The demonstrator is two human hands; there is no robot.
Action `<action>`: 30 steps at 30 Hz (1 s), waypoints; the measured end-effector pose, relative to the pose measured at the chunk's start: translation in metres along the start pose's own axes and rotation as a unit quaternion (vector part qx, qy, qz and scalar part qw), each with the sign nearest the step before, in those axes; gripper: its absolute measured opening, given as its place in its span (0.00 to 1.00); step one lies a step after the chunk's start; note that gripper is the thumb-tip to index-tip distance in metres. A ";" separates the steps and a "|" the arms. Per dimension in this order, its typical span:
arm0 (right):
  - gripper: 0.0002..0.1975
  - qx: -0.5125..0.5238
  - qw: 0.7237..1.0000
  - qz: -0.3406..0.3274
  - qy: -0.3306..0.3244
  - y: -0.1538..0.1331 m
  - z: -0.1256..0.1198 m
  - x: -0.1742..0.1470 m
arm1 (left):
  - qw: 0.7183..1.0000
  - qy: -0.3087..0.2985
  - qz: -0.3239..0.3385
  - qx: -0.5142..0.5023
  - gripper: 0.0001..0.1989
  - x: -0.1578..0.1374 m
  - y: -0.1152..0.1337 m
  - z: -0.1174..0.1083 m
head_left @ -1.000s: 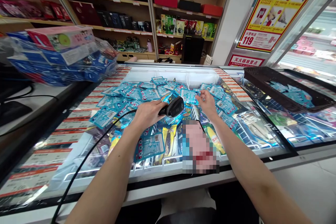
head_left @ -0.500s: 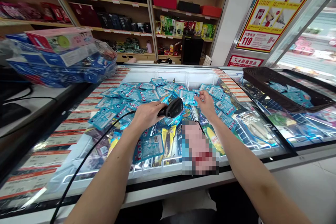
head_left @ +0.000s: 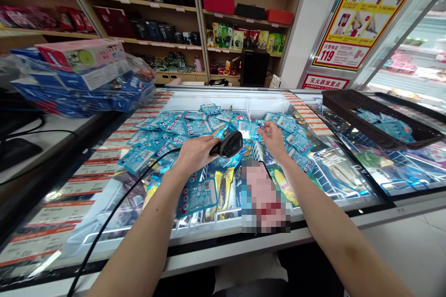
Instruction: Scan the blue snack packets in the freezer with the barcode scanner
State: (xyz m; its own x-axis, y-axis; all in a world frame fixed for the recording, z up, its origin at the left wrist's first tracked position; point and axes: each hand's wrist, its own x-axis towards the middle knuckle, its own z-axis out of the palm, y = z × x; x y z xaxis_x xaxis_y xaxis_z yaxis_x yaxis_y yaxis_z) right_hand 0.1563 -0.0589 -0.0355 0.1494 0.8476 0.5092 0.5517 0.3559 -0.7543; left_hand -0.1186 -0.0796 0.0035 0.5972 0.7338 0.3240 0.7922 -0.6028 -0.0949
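Scanner (head_left: 230, 145) aimed near a blue packet (head_left: 248, 129)

The left hand (head_left: 197, 152) is wrapped around the scanner's grip. The right hand (head_left: 273, 138), just right of the scanner, pinches the blue packet by one end, so the packet sits just beyond the scanner's head. Loose packets (head_left: 170, 123) lie to the scanner's left; a dark basket (head_left: 341, 102) with others inside stands well to its right. The step in hand looks like reading the packet's code, though its print is too small to confirm. The next move seems to call for a flat packet and square aim.
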 end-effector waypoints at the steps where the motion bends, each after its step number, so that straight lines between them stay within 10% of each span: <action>1: 0.16 -0.001 1.000 0.000 0.001 0.000 0.000 0.000 | 1.000 0.001 0.000 0.000 0.17 0.000 0.000 0.000; 16: 0.17 -0.082 0.994 0.015 0.068 0.001 -0.018 0.006 | 0.999 0.003 -0.029 0.013 0.19 -0.002 -0.002 0.000; 30: 0.20 -0.362 0.919 0.031 0.152 0.014 -0.040 0.004 | 0.990 0.058 -0.130 0.023 0.20 -0.006 -0.010 -0.008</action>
State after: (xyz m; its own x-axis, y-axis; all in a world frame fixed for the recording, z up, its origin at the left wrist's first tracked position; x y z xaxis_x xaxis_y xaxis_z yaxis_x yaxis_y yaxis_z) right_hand 0.1977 -0.0661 -0.0278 0.3608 0.6686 0.6502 0.9193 -0.1375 -0.3687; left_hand -0.1310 -0.0808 0.0099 0.3560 0.8193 0.4494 0.9235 -0.3819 -0.0353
